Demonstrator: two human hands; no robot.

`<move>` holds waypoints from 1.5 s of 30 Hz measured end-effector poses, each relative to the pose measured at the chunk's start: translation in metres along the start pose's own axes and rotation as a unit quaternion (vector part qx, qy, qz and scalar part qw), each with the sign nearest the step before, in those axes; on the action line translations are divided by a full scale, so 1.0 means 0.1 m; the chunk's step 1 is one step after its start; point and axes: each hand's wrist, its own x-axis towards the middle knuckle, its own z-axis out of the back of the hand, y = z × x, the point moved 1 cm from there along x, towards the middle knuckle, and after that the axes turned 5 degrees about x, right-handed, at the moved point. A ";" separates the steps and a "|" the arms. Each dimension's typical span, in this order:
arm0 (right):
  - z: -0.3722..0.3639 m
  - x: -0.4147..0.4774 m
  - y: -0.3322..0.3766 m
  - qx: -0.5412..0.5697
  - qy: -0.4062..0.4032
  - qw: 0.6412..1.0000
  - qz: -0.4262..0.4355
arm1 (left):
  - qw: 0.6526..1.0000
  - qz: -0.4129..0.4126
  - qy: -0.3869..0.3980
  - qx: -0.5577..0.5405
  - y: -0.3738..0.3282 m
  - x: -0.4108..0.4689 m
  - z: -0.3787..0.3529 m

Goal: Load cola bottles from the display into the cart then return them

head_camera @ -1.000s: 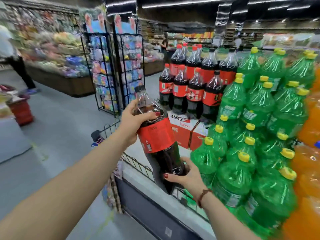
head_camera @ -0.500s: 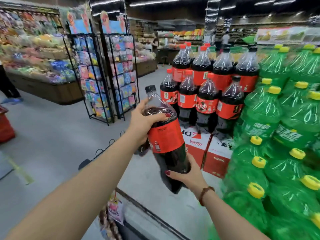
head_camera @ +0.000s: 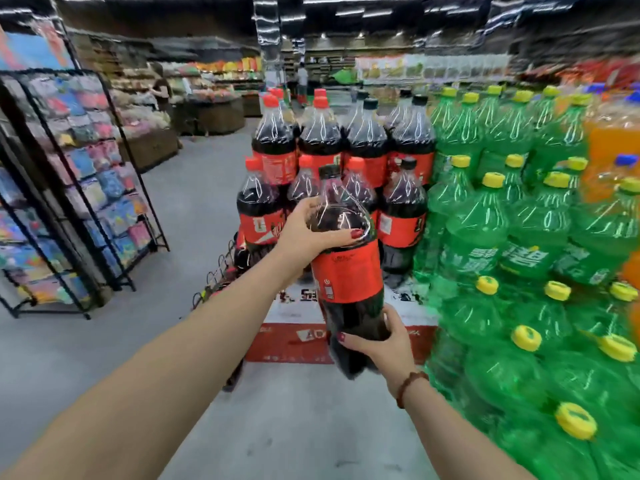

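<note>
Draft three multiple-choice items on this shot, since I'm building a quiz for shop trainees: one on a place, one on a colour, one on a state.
1. Where does the right hand grip the held cola bottle?
A. at the cap
B. near the base
C. on the red label

2. What colour are the caps of the green bottles?
A. yellow
B. red
C. white

3. How is the held cola bottle placed?
A. lying on the floor
B. lifted in both hands
C. standing among the display bottles

Key:
1 B, its fingers wrap the dark part below the label.
2 A, every green bottle in view has a yellow cap.
3 B, the left hand grips its shoulder while the right hand holds the bottom.
</note>
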 end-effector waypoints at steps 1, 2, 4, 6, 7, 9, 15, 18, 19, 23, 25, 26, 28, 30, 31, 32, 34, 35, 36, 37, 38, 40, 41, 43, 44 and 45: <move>0.05 0.06 0.01 -0.007 -0.016 1.000 0.004 | 1.000 -0.005 0.012 0.005 0.01 0.10 -0.06; 0.11 0.12 0.02 -0.012 -0.028 0.999 0.008 | 1.000 -0.011 0.017 0.008 0.03 0.18 -0.13; 0.24 0.23 0.06 -0.017 -0.043 0.999 0.013 | 1.000 -0.024 0.014 0.007 0.05 0.34 -0.29; 0.38 0.37 0.11 -0.031 -0.052 0.998 0.020 | 0.999 -0.031 0.007 0.003 0.09 0.51 -0.45; 0.45 0.45 0.12 -0.042 -0.056 0.997 0.024 | 0.999 -0.034 0.009 0.004 0.12 0.59 -0.53; 0.56 0.63 0.15 -0.072 -0.068 0.995 0.034 | 0.998 -0.055 0.021 0.011 0.14 0.76 -0.67; 0.74 1.12 0.01 -0.069 -0.103 0.992 0.018 | 0.994 -0.095 0.050 0.032 0.25 1.22 -0.98; 0.80 1.27 -0.06 -0.062 -0.104 0.993 0.015 | 0.990 -0.116 0.060 0.049 0.32 1.30 -1.08; 0.82 1.30 -0.10 -0.059 -0.105 0.993 0.012 | 0.989 -0.124 0.063 0.051 0.35 1.30 -1.11; 0.83 1.35 -0.22 -0.058 -0.114 0.992 0.016 | 0.984 -0.142 0.088 0.058 0.48 1.28 -1.17; 0.84 1.36 -0.29 -0.068 -0.119 0.990 0.018 | 0.982 -0.148 0.102 0.064 0.52 1.25 -1.20; 0.84 1.37 -0.31 -0.072 -0.119 0.990 0.020 | 0.981 -0.151 0.101 0.064 0.52 1.23 -1.22; 0.85 1.38 -0.33 -0.071 -0.118 0.990 0.020 | 0.980 -0.164 0.085 0.077 0.51 1.19 -1.24; 0.86 1.38 -0.33 -0.071 -0.118 0.990 0.021 | 0.975 -0.180 0.066 0.110 0.53 1.19 -1.27; 0.87 1.38 -0.33 -0.069 -0.117 0.991 0.021 | 0.976 -0.177 0.063 0.114 0.53 1.18 -1.27; 0.86 1.37 -0.32 -0.066 -0.117 0.991 0.022 | 0.977 -0.169 0.061 0.114 0.53 1.16 -1.27; 0.85 1.35 -0.30 -0.063 -0.115 0.991 0.019 | 0.979 -0.162 0.054 0.111 0.56 1.15 -1.26; 0.85 1.35 -0.31 -0.063 -0.116 0.991 0.016 | 0.980 -0.159 0.052 0.107 0.57 1.15 -1.26; 0.85 1.34 -0.32 -0.063 -0.116 0.991 0.015 | 0.982 -0.153 0.051 0.098 0.58 1.16 -1.25; 0.85 1.33 -0.32 -0.066 -0.115 0.991 0.013 | 0.985 -0.144 0.050 0.087 0.59 1.16 -1.24; 0.85 1.33 -0.31 -0.069 -0.114 0.991 0.013 | 0.987 -0.134 0.051 0.074 0.60 1.16 -1.24; 0.85 1.32 -0.32 -0.075 -0.115 0.990 0.014 | 0.990 -0.117 0.054 0.056 0.60 1.16 -1.22; 0.85 1.32 -0.32 -0.080 -0.115 0.990 0.015 | 0.991 -0.110 0.057 0.053 0.61 1.15 -1.22; 0.84 1.32 -0.33 -0.087 -0.117 0.989 0.017 | 0.992 -0.102 0.059 0.046 0.64 1.15 -1.22; 0.84 1.32 -0.33 -0.089 -0.116 0.989 0.017 | 0.992 -0.099 0.057 0.047 0.65 1.15 -1.23; 0.83 1.32 -0.33 -0.093 -0.113 0.989 0.016 | 0.993 -0.093 0.054 0.049 0.66 1.13 -1.24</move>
